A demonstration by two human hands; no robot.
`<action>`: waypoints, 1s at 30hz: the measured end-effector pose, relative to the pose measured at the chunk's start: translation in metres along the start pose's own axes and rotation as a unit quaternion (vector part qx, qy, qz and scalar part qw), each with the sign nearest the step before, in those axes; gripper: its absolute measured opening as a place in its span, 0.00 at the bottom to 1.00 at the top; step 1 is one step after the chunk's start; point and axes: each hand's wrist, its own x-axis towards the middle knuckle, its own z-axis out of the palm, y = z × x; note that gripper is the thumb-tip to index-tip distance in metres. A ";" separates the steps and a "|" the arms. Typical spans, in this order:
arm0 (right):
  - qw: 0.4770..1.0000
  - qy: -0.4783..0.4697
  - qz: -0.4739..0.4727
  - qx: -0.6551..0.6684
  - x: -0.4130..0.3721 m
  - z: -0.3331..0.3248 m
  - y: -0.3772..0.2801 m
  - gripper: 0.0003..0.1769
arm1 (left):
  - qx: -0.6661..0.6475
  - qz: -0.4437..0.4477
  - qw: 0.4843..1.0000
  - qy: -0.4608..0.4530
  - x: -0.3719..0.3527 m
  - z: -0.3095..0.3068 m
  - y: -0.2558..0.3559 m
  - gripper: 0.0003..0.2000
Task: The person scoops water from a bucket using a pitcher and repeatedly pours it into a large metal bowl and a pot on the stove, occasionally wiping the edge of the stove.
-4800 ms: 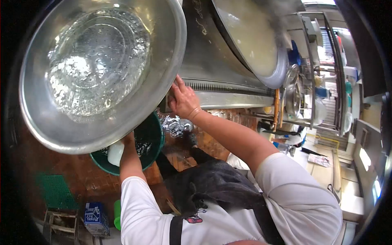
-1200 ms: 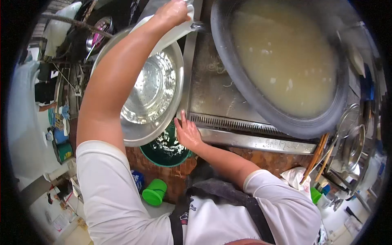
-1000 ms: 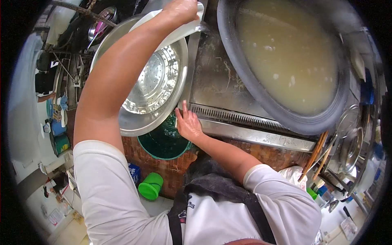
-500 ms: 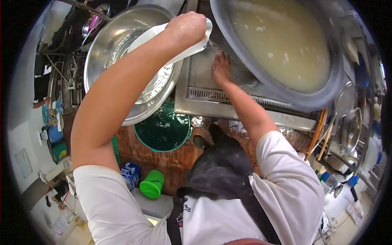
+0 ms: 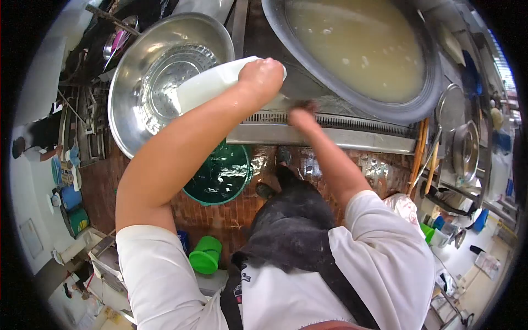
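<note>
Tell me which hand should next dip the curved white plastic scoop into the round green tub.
The left hand, probably: it grips the scoop, while the blurred right hand, over the slotted grey metal counter, holds no scoop.

Basin (image 5: 129, 104) left, jug (image 5: 212, 85) over its right side; wok (image 5: 357, 102) right, on the desk (image 5: 324, 137); tub (image 5: 242, 157) on the floor (image 5: 223, 221) below, bucket (image 5: 205, 256) nearer than the tub.
</note>
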 end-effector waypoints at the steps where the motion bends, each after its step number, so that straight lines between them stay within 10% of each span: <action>1: 0.990 -0.058 -0.120 -0.034 -0.016 -0.004 -0.030 0.24 | 0.009 -0.007 1.000 -0.007 0.000 0.007 0.003 0.09; 5: 0.955 0.184 -0.121 0.198 -0.006 -0.019 -0.074 0.21 | 0.031 -0.068 0.993 -0.092 -0.001 0.002 0.024 0.10; 15: 0.941 0.139 -0.153 0.268 0.003 -0.036 -0.095 0.30 | 0.176 -0.133 0.970 -0.096 0.012 0.032 0.046 0.10; 18: 0.983 0.044 -0.173 0.051 -0.029 -0.070 -0.098 0.26 | 0.188 -0.141 0.972 -0.029 -0.003 0.017 0.032 0.09; 24: 0.983 0.167 -0.069 -0.022 -0.088 -0.049 -0.066 0.27 | 0.030 -0.131 0.976 0.174 -0.081 -0.036 -0.016 0.11; 30: 0.914 0.339 -0.177 0.134 -0.155 -0.063 -0.070 0.25 | -0.129 -0.184 0.923 0.312 -0.138 -0.074 -0.021 0.21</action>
